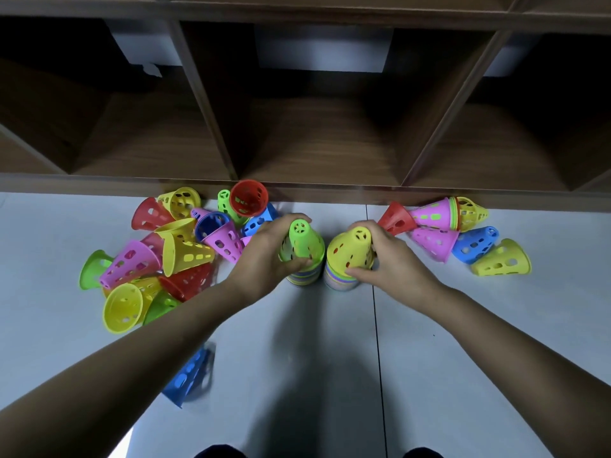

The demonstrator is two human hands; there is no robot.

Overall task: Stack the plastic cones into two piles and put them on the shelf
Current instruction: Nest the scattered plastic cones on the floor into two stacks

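1. Two bare arms reach out from the bottom, one on each side.
2. A blue cone (190, 378) lies on the floor (297, 358) just under the left arm. It looks blurry.
3. The left hand (267, 256) holds a green cone (301, 241) that sits on top of the left pile (302, 277). The thumb and fingers wrap around its sides.
4. The right hand (386, 256) holds a yellow cone (352, 249) on top of the right pile (342, 279). The fingers press its far side and the thumb is on its low edge.
5. The two piles stand up on the floor, side by side, right between the hands. They are very close, but I cannot tell if they touch.
6. To the left of the left hand is a big heap of loose cones (172, 246). They are red, yellow, pink, blue and green, and they lie on their sides, all mixed up.
7. To the right of the right hand is a smaller bunch (456, 233). It has red, pink, blue and yellow cones lying down. Some are pushed into each other.
8. Past both hands is a brown wooden shelf (317, 143) with open boxes. It starts just behind the cones.
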